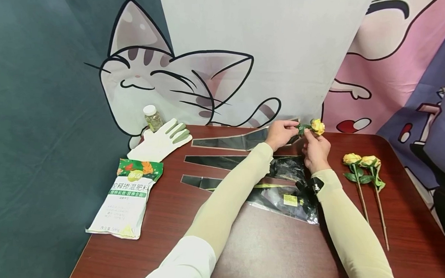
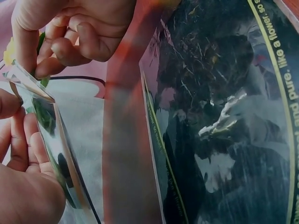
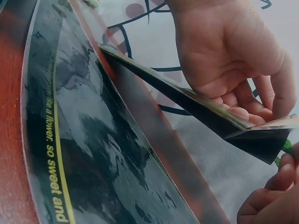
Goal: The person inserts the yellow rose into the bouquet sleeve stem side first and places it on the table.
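Note:
At the far edge of the table, my left hand [image 1: 280, 134] grips a long tapered flower sleeve [image 1: 231, 141] with dark panels and pale edges near its wide end. A yellow rose [image 1: 318, 127] with green leaves is pinched by my right hand [image 1: 316, 151] just below its bloom. Its stem runs into the mouth of the sleeve. In the left wrist view, green leaves show through the clear side of the sleeve [image 2: 60, 158]. The right wrist view shows the sleeve's dark side [image 3: 182, 105], its narrow end pointing away from the hands.
Two dark flower sleeves lie nearer me, a middle one [image 1: 214, 160] and a front one [image 1: 279, 202] with a yellow label. Two yellow roses [image 1: 361, 160] lie at right. At left are a fertilizer bag [image 1: 126, 201], white gloves [image 1: 157, 145] and a white-capped jar [image 1: 153, 119].

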Demonstrator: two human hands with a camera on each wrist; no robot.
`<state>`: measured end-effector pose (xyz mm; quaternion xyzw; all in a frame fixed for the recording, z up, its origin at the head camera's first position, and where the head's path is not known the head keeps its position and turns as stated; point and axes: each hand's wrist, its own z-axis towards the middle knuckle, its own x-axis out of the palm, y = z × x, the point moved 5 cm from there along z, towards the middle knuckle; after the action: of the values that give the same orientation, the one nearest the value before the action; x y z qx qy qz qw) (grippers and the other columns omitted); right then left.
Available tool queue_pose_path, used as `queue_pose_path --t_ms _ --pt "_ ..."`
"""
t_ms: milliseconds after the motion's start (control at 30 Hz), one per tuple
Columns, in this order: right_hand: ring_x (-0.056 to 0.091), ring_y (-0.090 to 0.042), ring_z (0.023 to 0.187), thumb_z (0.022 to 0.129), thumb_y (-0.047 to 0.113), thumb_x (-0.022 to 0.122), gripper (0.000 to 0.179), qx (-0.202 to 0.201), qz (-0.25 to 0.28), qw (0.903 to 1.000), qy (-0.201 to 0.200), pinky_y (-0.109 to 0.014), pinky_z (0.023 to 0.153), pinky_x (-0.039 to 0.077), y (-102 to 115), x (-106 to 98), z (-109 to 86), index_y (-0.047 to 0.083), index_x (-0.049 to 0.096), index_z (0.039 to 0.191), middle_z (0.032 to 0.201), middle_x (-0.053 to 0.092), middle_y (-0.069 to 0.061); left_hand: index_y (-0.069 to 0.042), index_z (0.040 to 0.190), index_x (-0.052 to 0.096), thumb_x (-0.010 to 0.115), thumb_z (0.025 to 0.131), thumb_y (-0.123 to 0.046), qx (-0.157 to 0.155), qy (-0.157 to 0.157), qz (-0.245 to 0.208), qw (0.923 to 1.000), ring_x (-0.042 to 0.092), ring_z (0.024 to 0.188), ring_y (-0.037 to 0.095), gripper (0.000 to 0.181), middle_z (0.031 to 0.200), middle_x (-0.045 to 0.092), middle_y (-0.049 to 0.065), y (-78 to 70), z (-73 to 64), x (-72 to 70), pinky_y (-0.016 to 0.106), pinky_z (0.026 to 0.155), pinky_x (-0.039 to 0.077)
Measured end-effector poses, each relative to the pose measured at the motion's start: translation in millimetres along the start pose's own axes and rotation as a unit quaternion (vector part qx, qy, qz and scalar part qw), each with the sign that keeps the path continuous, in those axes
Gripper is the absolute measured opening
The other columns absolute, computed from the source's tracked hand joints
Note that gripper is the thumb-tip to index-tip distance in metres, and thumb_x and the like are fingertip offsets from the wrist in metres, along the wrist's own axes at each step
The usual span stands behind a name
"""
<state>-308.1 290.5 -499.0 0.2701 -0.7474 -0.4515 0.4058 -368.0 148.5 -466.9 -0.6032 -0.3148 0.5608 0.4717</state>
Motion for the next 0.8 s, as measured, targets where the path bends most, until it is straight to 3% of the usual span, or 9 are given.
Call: queue_pose_path --t_ms 267,433,667,800 --pt "0.043 -0.007 0.048 0.097 0.021 0.079 0.009 0.014 -0.02 0.9994 0.023 -0.022 0.042 0.038 -2.3 1.0 -0.4 0.017 0.074 0.091 0.07 0.066 0.005 -0.024 0.119 0.083 0.078 0.096 -0.022 -0.001 0.009 -0.008 0.9999 0.068 0.081 -0.001 0.024 0.095 0.079 -0.012 -1.0 -0.4 0.4 0.017 0.069 0.053" --pt "0.041 -0.006 0.046 0.097 0.022 0.079 0.015 0.024 -0.027 0.9983 0.047 -0.022 0.043 0.037 -3.9 2.1 1.1 0.015 0.068 0.09 0.065 0.062 0.007 -0.024 0.119 0.083 0.079 0.097 -0.021 -0.001 0.009 -0.014 0.9999 0.068 0.083 -0.002 0.022 0.097 0.079 -0.011 -0.3 0.3 -0.4 0.016 0.07 0.054" --pt "0.038 -0.004 0.04 0.097 0.021 0.079 0.025 0.025 -0.031 0.9961 0.079 -0.02 0.04 0.034 -5.4 3.0 2.9 0.016 0.064 0.078 0.056 0.053 0.009 -0.02 0.12 0.083 0.079 0.097 -0.019 0.003 0.016 -0.029 0.9995 0.07 0.083 0.0 0.023 0.099 0.081 -0.007 -3.5 -1.1 -2.6 0.015 0.07 0.054" --pt "0.037 -0.003 0.04 0.097 0.021 0.079 0.023 0.035 -0.037 0.9941 0.096 -0.019 0.04 0.033 -6.5 3.7 3.2 0.016 0.065 0.08 0.056 0.052 0.01 -0.021 0.119 0.083 0.079 0.096 -0.017 0.007 0.017 -0.035 0.9992 0.07 0.083 -0.001 0.024 0.099 0.081 -0.008 -5.1 -1.6 -3.2 0.015 0.071 0.054"
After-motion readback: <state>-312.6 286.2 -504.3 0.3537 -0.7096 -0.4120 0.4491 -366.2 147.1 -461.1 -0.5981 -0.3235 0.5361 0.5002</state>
